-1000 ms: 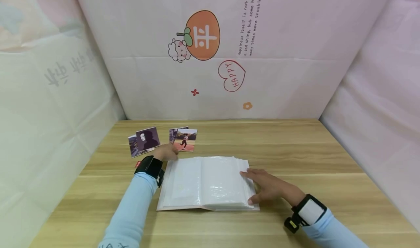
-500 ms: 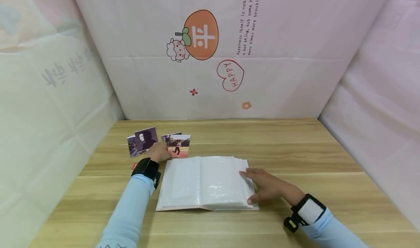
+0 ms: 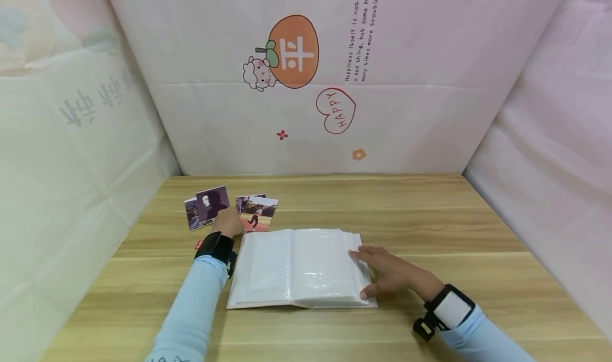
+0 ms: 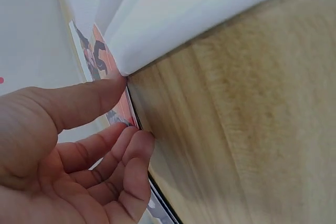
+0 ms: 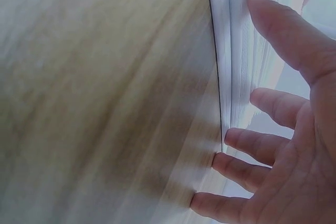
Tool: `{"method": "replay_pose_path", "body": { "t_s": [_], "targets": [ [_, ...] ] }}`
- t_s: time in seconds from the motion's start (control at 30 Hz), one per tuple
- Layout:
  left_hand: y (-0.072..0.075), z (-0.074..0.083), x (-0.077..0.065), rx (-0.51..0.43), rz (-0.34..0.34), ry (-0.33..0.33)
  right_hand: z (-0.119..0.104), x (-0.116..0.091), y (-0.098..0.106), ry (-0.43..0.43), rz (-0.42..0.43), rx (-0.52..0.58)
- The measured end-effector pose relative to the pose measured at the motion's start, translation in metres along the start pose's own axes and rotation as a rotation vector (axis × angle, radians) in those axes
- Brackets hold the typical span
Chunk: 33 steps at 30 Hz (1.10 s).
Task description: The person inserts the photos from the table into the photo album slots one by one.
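Note:
A photo album [image 3: 315, 266] lies spread on the table, its clear sleeves blank white. At its upper left corner my left hand [image 3: 228, 222] pinches the edge of a photo of a runner [image 3: 260, 213], which lies over another photo. The left wrist view shows the thumb and curled fingers at the edge of the runner photo [image 4: 100, 51], beside the album's corner [image 4: 123, 64]. My right hand [image 3: 392, 271] rests on the album's right side with fingers spread. In the right wrist view its fingertips touch the page edges [image 5: 241, 51] and cover.
Left of my left hand lies a dark portrait photo [image 3: 210, 203] over another photo [image 3: 192, 213]. A small red tag [image 3: 198, 244] sits by the left wrist. Printed white cloth [image 3: 406, 112] hangs behind the wooden table [image 3: 430, 213] and on both sides.
The runner photo and the one under it have slid left and toward the album with my left hand. Most recently the runner photo turned slightly clockwise. My right hand has stayed still.

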<state>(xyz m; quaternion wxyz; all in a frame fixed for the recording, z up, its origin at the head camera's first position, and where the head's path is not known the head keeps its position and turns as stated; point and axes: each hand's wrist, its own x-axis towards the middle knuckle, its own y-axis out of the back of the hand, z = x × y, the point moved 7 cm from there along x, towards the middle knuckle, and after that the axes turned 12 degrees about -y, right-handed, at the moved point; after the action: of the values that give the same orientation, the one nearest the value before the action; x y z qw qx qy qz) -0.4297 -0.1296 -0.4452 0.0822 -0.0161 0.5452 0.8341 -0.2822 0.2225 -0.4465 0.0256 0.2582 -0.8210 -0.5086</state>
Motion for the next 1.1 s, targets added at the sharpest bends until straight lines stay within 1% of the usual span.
{"method": "replay_pose_path", "body": {
  "t_s": [0.07, 0.17, 0.23, 0.3, 0.4, 0.47, 0.67, 0.93, 1.1],
  "targets": [
    [0.0, -0.002, 0.0, -0.015, 0.008, 0.006, -0.001, 0.0, 0.0, 0.001, -0.002, 0.003],
    [-0.001, -0.006, -0.001, -0.074, 0.016, 0.033, -0.001, 0.0, 0.0, 0.002, -0.001, 0.003],
    [-0.001, -0.007, -0.002, -0.097, 0.028, 0.046, -0.001, 0.0, 0.001, 0.001, -0.001, 0.004],
    [0.0, -0.006, -0.003, -0.092, 0.045, 0.051, -0.001, 0.0, 0.001, -0.004, -0.001, 0.008],
    [0.002, -0.005, -0.004, -0.048, 0.069, 0.05, -0.001, 0.0, 0.001, -0.004, -0.002, 0.014],
    [0.003, -0.004, -0.004, -0.033, 0.074, 0.057, -0.002, 0.0, 0.0, -0.005, -0.004, 0.015],
    [0.001, -0.006, -0.003, -0.056, 0.051, 0.079, -0.001, 0.001, -0.001, -0.016, -0.004, 0.016],
    [-0.002, -0.009, -0.002, -0.108, 0.031, 0.067, 0.001, 0.0, -0.001, -0.034, -0.008, 0.02],
    [0.001, -0.012, -0.004, -0.133, 0.069, 0.057, 0.001, -0.001, -0.001, -0.031, -0.003, 0.02]
  ]
}}
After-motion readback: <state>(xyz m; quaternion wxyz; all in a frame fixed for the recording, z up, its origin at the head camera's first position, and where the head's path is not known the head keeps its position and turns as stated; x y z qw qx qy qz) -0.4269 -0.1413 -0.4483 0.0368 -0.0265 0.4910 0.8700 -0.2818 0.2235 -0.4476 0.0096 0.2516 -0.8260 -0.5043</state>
